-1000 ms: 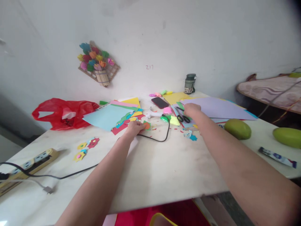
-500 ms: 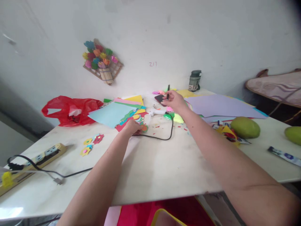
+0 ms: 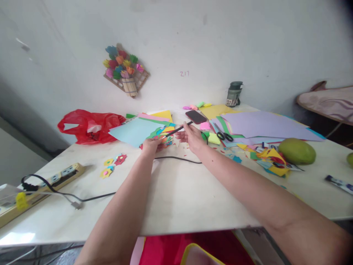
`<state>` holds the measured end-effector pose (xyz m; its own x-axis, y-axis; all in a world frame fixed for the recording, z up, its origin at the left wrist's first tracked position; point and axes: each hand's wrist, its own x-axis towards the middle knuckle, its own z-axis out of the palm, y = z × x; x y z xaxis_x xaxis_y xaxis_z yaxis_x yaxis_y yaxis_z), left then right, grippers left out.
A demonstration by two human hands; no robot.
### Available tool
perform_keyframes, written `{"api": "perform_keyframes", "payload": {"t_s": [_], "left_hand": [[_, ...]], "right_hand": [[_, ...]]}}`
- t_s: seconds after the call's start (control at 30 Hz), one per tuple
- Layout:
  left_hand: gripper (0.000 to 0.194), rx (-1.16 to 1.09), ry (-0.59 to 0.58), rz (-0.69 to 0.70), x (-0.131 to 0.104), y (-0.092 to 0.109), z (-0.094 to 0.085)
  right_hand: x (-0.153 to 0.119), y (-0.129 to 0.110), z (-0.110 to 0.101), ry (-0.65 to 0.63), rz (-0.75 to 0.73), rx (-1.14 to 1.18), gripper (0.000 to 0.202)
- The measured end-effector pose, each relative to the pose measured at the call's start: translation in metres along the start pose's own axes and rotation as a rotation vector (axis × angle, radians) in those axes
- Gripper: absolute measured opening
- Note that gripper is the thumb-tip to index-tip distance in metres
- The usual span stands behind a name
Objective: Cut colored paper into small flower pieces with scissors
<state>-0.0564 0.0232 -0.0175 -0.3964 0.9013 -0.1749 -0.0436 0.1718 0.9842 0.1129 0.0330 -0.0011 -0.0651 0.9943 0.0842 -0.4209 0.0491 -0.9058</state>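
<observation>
My right hand [image 3: 194, 138] pinches a slim black pen [image 3: 178, 129] near its upper end, the other fingers spread loosely below. The pen slants down to the left, its tip close to the thumb of my left hand [image 3: 153, 146]. My left hand is closed on what looks like an orange-red paper cut-out, mostly hidden by the fingers. Colourful paper cut-outs [image 3: 168, 129] lie just behind it, beside a light blue sheet [image 3: 135, 131]. Small finished paper flowers [image 3: 120, 159] rest to the left of my left forearm.
A black cable [image 3: 179, 158] crosses the table from a power strip [image 3: 55, 183]. Scissors [image 3: 224, 136], a phone [image 3: 195, 116] and purple paper [image 3: 256, 123] lie behind my right arm. Paper scraps [image 3: 271, 160] and a green mango-like fruit [image 3: 297, 151] are right. A red bag [image 3: 82, 129] sits left.
My right hand has come down and left with the pen, from beside the phone to my left hand. The pen has tipped from upright to slanting. The view has shifted slightly.
</observation>
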Motion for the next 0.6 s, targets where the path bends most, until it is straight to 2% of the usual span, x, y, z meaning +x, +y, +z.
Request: {"api": "perform_keyframes", "payload": {"t_s": [0.17, 0.37, 0.6], "left_hand": [[0.016, -0.209, 0.085, 0.042, 0.005, 0.0, -0.005], [0.014, -0.262, 0.11, 0.013, 0.002, 0.002, -0.007], [0.015, -0.274, 0.099, -0.018, 0.001, 0.0, -0.003]], "right_hand": [[-0.01, 0.01, 0.007, -0.034, 0.116, 0.117, 0.019], [-0.015, 0.013, 0.012, -0.018, 0.11, 0.162, 0.017], [-0.018, 0.022, 0.007, -0.139, 0.21, 0.122, 0.025]]}}
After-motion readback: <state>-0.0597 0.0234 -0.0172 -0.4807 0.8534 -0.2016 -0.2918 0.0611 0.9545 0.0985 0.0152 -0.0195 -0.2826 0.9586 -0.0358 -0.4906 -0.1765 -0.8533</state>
